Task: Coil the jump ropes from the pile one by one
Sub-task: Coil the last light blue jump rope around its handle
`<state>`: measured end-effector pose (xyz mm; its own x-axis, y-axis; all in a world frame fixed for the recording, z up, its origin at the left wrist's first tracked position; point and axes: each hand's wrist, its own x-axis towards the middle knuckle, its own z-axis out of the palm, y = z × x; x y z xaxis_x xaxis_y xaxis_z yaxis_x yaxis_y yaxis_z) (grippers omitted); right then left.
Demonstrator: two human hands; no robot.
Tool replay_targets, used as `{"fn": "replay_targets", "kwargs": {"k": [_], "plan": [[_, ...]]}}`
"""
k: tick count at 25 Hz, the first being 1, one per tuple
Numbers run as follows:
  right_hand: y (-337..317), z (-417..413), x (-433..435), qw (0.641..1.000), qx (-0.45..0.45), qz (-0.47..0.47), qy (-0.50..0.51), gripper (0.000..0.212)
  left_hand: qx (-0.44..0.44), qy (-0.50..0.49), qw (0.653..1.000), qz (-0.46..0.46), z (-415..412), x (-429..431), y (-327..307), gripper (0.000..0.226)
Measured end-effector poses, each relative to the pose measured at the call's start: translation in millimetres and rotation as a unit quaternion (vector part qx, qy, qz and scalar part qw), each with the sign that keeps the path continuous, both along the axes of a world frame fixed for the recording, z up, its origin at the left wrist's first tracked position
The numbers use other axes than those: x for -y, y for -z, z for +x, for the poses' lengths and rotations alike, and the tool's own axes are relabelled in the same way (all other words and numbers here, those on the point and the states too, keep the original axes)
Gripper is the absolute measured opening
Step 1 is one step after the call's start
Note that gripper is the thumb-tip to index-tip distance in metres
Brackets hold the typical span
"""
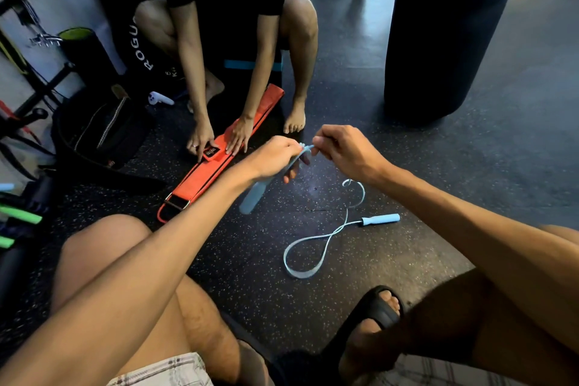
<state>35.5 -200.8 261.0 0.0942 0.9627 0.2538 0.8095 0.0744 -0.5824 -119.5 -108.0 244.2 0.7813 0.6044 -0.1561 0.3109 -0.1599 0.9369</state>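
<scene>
A light blue jump rope [316,246] trails over the dark speckled floor in a loose figure-eight loop. One of its blue handles [380,219] lies flat on the floor to the right. The other handle [254,196] hangs below my left hand [277,155], which is shut on the cord just above it. My right hand [340,149] pinches the same cord right beside the left hand, at mid-frame above the floor.
A second person squats opposite me, both hands pressed on an orange lifting belt [216,168] stretched on the floor. A black punching bag [445,31] hangs at the right. Bags and a rack [100,128] crowd the left. Green handles [20,215] lie at the left edge.
</scene>
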Motion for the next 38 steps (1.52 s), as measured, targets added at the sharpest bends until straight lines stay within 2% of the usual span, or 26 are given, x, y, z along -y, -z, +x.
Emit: {"fn": "replay_targets", "kwargs": {"k": [3,5,7,9,11,12,16,18,21,23,27,31,33,35,38], "plan": [[0.4,4.6,-1.2,0.999,-0.031,0.015,0.022,0.024,0.008,0.065,0.991,-0.119,-3.7,1.8,-5.9,0.049],[0.8,5.0,-2.1,0.997,-0.071,0.016,0.039,0.024,0.035,0.090,0.977,-0.189,-7.6,-0.3,-10.3,0.046],[0.6,2.4,-3.3,0.990,-0.128,-0.006,0.051,0.029,0.097,0.098,0.954,-0.265,-8.9,-1.9,-12.4,0.042],[1.0,-0.8,-3.4,0.971,-0.230,-0.041,0.054,0.029,0.171,0.089,0.919,-0.343,-8.6,-3.2,-13.9,0.042],[4.0,-1.2,-0.9,0.944,-0.312,-0.093,0.056,0.024,0.252,0.058,0.879,-0.400,-9.1,-6.2,-17.4,0.039],[6.7,-0.6,1.4,0.936,-0.323,-0.126,0.055,0.021,0.294,0.030,0.858,-0.420,-9.9,-9.7,-19.2,0.038],[16.5,-5.0,15.3,0.918,-0.294,-0.266,0.019,0.019,0.419,-0.121,0.784,-0.442,-14.4,-26.7,-23.1,0.035],[17.3,-9.6,19.9,0.908,-0.290,-0.302,-0.015,0.019,0.438,-0.189,0.770,-0.423,-14.1,-36.3,-18.4,0.035],[19.4,-11.8,20.9,0.908,-0.276,-0.312,-0.049,0.016,0.421,-0.302,0.782,-0.347,-12.3,-44.0,-10.5,0.030],[20.7,-13.5,17.4,0.928,-0.234,-0.282,-0.067,0.014,0.393,-0.335,0.816,-0.258,-11.7,-42.1,-7.5,0.027],[15.2,-13.1,8.2,0.961,-0.171,-0.199,-0.090,0.017,0.288,-0.278,0.916,-0.038,-7.0,-32.7,0.4,0.021],[3.4,-5.8,4.5,0.976,-0.156,-0.116,-0.100,0.025,0.103,-0.165,0.976,0.096,-4.8,-25.7,6.5,0.023],[-1.8,-1.4,2.3,0.983,-0.151,-0.070,-0.083,0.027,0.041,-0.081,0.993,0.081,-3.4,-15.5,6.5,0.028],[-5.1,3.5,-0.4,0.991,-0.119,-0.033,-0.057,0.028,0.009,-0.017,1.000,0.015,-2.1,-4.6,2.4,0.037],[-5.4,7.3,-1.8,0.995,-0.100,-0.002,-0.015,0.028,0.013,0.063,0.994,-0.091,-4.5,2.3,-5.3,0.052]]}}
